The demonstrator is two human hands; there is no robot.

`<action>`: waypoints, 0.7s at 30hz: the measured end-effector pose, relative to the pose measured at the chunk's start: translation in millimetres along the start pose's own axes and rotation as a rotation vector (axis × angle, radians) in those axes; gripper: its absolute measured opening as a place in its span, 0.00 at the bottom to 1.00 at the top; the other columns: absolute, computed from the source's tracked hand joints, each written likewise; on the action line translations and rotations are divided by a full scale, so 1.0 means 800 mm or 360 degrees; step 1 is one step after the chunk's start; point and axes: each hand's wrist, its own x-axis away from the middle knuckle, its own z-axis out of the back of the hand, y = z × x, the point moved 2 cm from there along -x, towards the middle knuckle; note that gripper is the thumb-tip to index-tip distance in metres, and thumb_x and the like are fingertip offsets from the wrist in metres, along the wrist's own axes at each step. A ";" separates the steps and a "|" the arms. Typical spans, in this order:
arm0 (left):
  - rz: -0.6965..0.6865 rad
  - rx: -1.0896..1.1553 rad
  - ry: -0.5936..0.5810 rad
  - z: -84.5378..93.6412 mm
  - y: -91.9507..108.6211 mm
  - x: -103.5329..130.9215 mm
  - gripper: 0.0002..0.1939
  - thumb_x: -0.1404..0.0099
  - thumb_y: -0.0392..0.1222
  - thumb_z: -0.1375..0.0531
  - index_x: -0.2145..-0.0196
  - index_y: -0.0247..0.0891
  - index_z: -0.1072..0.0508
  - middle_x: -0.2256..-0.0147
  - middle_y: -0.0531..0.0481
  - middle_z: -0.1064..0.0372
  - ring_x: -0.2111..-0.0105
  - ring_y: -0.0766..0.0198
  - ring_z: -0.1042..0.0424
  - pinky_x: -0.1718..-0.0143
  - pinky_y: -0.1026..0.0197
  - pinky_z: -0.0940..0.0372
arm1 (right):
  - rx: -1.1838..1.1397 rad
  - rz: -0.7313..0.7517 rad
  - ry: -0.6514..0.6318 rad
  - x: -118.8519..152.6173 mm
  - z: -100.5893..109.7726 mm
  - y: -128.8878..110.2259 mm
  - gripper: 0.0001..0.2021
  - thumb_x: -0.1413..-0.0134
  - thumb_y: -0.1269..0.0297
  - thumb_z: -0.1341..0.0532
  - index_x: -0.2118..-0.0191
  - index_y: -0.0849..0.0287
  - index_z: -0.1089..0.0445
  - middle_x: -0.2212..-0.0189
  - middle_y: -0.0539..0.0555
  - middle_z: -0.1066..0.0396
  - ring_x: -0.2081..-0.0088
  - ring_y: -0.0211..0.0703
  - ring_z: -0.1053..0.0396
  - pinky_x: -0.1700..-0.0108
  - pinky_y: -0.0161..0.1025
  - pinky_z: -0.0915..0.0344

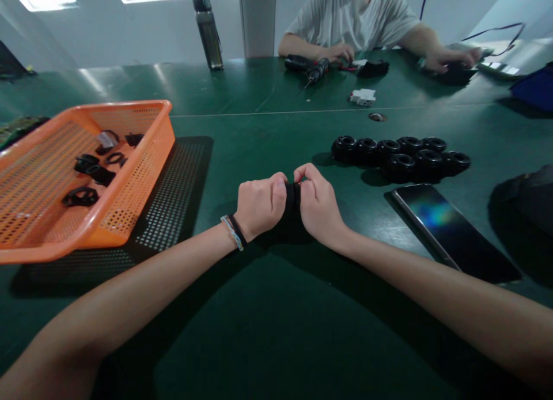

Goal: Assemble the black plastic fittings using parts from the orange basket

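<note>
My left hand (261, 204) and my right hand (318, 204) are close together above the green table (242, 331), near the middle of the view. Both have their fingers wrapped round a black part (292, 197), of which only a narrow piece shows between them. The fingers hide the rest of its shape. To the right, beyond my right hand, several glossy black ring-shaped parts (400, 165) sit in a group. An orange basket (166, 129) at the left holds several loose black pieces (81, 196).
A phone (453, 230) lies at the right beside a dark object (533, 198). Across the table a person's hands are near a power drill (318, 70) and black items. A white part (363, 97) and a bottle (209, 34) are further back.
</note>
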 end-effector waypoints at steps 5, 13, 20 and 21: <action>-0.0049 0.0014 -0.0038 0.000 -0.001 -0.002 0.24 0.33 0.41 0.63 0.70 0.35 0.29 0.78 0.47 0.32 0.78 0.64 0.34 0.75 0.63 0.47 | -0.0103 -0.0180 -0.0038 0.001 -0.004 0.004 0.07 0.51 0.71 0.56 0.75 0.55 0.47 0.82 0.46 0.47 0.79 0.36 0.46 0.77 0.35 0.50; 0.0267 0.0513 -0.0045 -0.007 -0.003 -0.005 0.20 0.34 0.41 0.59 0.72 0.37 0.31 0.77 0.50 0.34 0.75 0.64 0.35 0.73 0.64 0.45 | 0.0259 0.0195 0.0097 -0.004 0.002 0.011 0.06 0.49 0.70 0.56 0.72 0.54 0.45 0.82 0.46 0.44 0.81 0.36 0.45 0.77 0.35 0.50; 0.0888 0.1322 -0.0271 -0.018 0.001 0.001 0.26 0.32 0.53 0.60 0.82 0.37 0.41 0.86 0.56 0.46 0.86 0.71 0.44 0.83 0.67 0.49 | 0.0617 0.1106 0.0219 -0.002 0.014 0.006 0.05 0.46 0.71 0.54 0.68 0.56 0.44 0.81 0.46 0.39 0.81 0.34 0.41 0.78 0.33 0.46; 0.0942 0.1381 -0.0340 -0.018 0.002 0.001 0.27 0.32 0.54 0.60 0.83 0.37 0.41 0.87 0.56 0.47 0.87 0.71 0.45 0.84 0.67 0.49 | 0.0627 0.1187 0.0232 -0.001 0.014 0.005 0.05 0.46 0.70 0.54 0.68 0.56 0.43 0.80 0.47 0.38 0.81 0.34 0.40 0.77 0.33 0.45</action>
